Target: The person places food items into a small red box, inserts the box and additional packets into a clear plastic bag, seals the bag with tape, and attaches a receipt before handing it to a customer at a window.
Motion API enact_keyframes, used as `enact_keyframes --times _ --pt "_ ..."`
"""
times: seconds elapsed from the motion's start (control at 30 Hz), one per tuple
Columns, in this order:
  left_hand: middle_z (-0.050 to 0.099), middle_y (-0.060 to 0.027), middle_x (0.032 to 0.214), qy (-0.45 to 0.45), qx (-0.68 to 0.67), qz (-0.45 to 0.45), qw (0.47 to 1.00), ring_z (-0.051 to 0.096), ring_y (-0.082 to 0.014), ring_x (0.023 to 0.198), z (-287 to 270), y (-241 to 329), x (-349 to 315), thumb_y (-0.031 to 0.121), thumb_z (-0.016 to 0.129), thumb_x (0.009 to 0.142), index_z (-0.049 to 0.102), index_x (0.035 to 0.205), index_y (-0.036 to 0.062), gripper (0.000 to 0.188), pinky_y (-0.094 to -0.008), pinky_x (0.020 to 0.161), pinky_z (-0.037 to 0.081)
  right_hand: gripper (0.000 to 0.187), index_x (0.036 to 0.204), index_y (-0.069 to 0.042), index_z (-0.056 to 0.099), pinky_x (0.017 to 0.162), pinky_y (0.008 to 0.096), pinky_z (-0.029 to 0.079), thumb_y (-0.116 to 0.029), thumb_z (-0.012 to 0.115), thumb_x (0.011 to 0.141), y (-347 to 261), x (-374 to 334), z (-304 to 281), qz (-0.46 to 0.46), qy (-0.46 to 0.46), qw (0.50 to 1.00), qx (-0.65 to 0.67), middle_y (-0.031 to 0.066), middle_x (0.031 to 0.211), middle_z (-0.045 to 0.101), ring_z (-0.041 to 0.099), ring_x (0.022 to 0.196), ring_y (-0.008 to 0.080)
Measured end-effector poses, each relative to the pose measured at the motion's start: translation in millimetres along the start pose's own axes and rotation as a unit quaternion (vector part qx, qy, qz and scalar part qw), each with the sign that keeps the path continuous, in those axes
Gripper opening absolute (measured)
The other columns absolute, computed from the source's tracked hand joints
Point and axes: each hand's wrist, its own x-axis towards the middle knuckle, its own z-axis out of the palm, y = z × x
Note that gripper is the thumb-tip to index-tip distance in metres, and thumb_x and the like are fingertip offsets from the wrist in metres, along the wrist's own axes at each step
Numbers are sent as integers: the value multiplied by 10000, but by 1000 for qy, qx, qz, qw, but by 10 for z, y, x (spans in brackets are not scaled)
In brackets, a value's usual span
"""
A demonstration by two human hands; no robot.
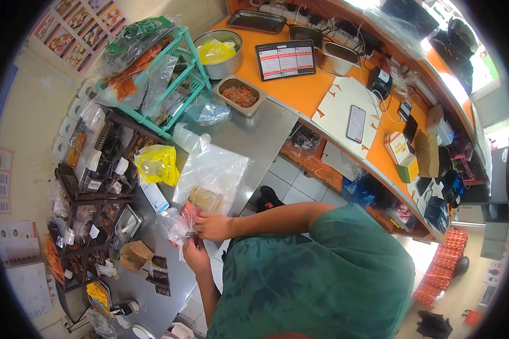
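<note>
My right hand point(211, 226) and my left hand point(196, 255) meet over the steel table, both with closed fingers. They pinch the gathered part of a clear plastic bag point(175, 223) that shows some red and white. A small dark bit shows between my fingertips; I cannot make out what it is. Just beyond my right hand lies a clear pack with yellowish-brown contents point(206, 200), resting on a stack of clear plastic sheets or bags point(220, 169). A yellow printed packet point(157, 165) lies to the left of that stack, with a white and blue packet point(154, 198) below it.
Dark racks point(87, 192) of small packets line the left wall. A teal rack point(181, 73) stands behind. A steel pan of chopped food point(240, 96) and a large pot point(220, 68) sit nearby. The orange counter point(300, 93) holds a tablet point(285, 60) and a phone point(356, 123).
</note>
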Motion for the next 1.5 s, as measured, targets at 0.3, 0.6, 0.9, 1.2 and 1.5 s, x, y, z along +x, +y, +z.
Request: enact_keyframes --times 0.3,0.6,0.9,1.2,1.5 --pt "625 -244 967 -50 92 21 994 560 -432 984 27 80 28 84 586 883 610 999 -57 184 -504 906 437 123 757 -190 726 973 340 406 -261 627 740 144 115 164 -61 -1 998 7 -38 954 644 534 1102 194" --pt "633 -200 862 -25 95 -47 994 592 -394 863 -73 -61 56 125 648 858 609 915 -34 173 -493 773 453 191 930 -178 703 942 382 415 -263 599 794 342 144 91 -112 -10 989 99 -12 993 616 537 1063 216" --pt "539 -75 534 -101 -177 59 977 477 -183 478 39 887 221 220 529 998 699 793 -4 348 -359 514 401 264 1092 -86 644 874 433 446 -117 665 831 1109 -844 -1180 35 190 953 236 91 1027 602 564 984 300" --pt "372 46 485 -203 -371 221 879 364 -54 457 375 1972 1325 610 516 971 685 741 5 669 -266 452 232 230 987 -102 663 863 446 466 -89 709 762 2605 -2538 -3201 340 368 841 -202 80 1023 667 614 989 314" --pt "538 2 588 -143 -293 213 921 475 -74 537 914 2928 1927 417 642 947 682 773 8 446 -255 502 360 269 953 -64 732 787 414 507 -313 657 887 4210 -3953 -7444 429 563 569 -419 133 900 717 662 833 288"
